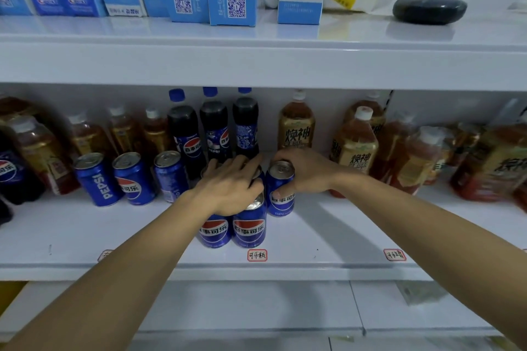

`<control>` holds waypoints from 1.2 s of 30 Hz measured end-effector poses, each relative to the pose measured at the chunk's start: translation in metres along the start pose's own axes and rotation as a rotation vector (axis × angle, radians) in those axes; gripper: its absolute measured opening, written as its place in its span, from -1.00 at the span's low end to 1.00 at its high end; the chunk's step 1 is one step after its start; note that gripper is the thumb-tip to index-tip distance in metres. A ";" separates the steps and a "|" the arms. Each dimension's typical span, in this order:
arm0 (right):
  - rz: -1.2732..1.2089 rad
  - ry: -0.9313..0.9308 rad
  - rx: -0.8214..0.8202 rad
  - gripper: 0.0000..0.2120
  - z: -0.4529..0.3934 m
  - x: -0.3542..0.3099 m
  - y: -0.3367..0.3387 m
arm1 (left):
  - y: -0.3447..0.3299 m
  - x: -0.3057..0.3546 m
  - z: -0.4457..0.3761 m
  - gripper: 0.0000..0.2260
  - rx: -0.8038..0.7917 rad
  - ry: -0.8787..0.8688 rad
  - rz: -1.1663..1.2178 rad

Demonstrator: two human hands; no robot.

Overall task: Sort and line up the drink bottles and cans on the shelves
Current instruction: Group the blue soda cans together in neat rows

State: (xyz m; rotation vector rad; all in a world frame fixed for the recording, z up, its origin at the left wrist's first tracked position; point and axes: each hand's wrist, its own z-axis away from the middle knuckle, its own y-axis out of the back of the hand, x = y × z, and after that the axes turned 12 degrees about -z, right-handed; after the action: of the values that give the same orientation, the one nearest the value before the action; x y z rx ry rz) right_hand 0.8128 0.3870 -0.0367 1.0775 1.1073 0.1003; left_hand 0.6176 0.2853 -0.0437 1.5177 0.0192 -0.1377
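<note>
Pepsi can (281,191), pinched by right hand (305,171), may topple 2 cans (233,226) at 7 o'clock; left hand (231,188) lies spread across them.

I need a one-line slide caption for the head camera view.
Right hand grips a blue Pepsi can while the left hand rests on neighbouring cans on the drinks shelf.

both bare forearms reach forward and converge. the left hand (231,185) lies palm down, fingers relaxed and spread forward. the right hand (306,171) has its fingers curled in a grip from above, wrist bent inward.
</note>
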 end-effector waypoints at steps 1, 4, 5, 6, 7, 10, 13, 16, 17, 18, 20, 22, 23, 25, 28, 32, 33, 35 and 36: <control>-0.010 -0.001 0.004 -0.53 0.000 0.001 -0.001 | 0.000 0.000 0.000 -0.46 0.002 -0.007 0.001; -0.036 -0.001 -0.001 -0.53 0.000 0.002 -0.002 | -0.002 -0.002 0.000 -0.47 0.009 -0.019 -0.001; -0.041 -0.002 -0.003 -0.52 0.000 0.002 -0.002 | -0.002 -0.002 0.000 -0.48 0.004 -0.018 -0.001; -0.045 -0.003 -0.004 -0.52 0.000 0.002 -0.002 | -0.002 -0.002 0.000 -0.48 0.001 -0.015 -0.002; -0.047 -0.002 -0.003 -0.52 0.001 0.002 -0.002 | -0.002 -0.002 0.000 -0.48 -0.001 -0.013 -0.003; -0.039 0.008 -0.012 -0.49 0.003 0.001 -0.001 | 0.000 -0.001 0.000 -0.48 -0.009 -0.014 -0.006; -0.011 0.004 -0.042 -0.37 0.005 0.002 -0.002 | -0.001 -0.002 0.000 -0.49 -0.013 -0.015 -0.008; 0.003 0.004 -0.021 -0.35 0.003 0.004 -0.006 | -0.001 -0.002 -0.001 -0.49 -0.015 -0.016 -0.012; 0.005 0.003 -0.011 -0.36 0.003 0.005 -0.007 | -0.001 -0.002 -0.001 -0.49 -0.017 -0.016 -0.013; 0.003 0.002 -0.001 -0.37 0.003 0.005 -0.008 | -0.001 -0.002 -0.001 -0.49 -0.021 -0.015 -0.015; -0.006 -0.001 0.010 -0.38 0.003 0.005 -0.007 | 0.000 -0.002 -0.001 -0.48 -0.025 -0.014 -0.022; -0.013 -0.006 0.013 -0.39 0.003 0.004 -0.007 | 0.000 -0.002 0.000 -0.48 -0.028 -0.015 -0.030; -0.017 -0.008 0.016 -0.39 0.003 0.003 -0.007 | 0.001 -0.001 0.000 -0.48 -0.028 -0.017 -0.034; -0.028 -0.014 0.021 -0.39 0.003 0.002 -0.008 | 0.002 -0.001 0.000 -0.47 -0.034 -0.019 -0.034; -0.036 -0.016 0.026 -0.39 0.004 0.000 -0.008 | 0.002 -0.001 0.001 -0.47 -0.037 -0.022 -0.031; -0.047 -0.016 0.022 -0.40 0.006 -0.001 -0.007 | 0.003 -0.001 0.001 -0.47 -0.044 -0.026 -0.028; -0.044 -0.017 0.023 -0.41 0.007 -0.002 -0.007 | 0.004 -0.001 0.001 -0.46 -0.050 -0.026 -0.030; -0.032 -0.017 0.029 -0.41 0.007 -0.003 -0.007 | 0.004 -0.001 0.001 -0.46 -0.052 -0.025 -0.035; -0.027 -0.016 0.030 -0.42 0.006 -0.003 -0.007 | 0.003 -0.001 0.001 -0.46 -0.050 -0.025 -0.033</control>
State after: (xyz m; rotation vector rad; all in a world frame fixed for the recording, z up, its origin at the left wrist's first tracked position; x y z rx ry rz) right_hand 0.8127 0.3771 -0.0397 1.0883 1.1112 0.0538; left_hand 0.6167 0.2842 -0.0404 1.4665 0.0275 -0.1812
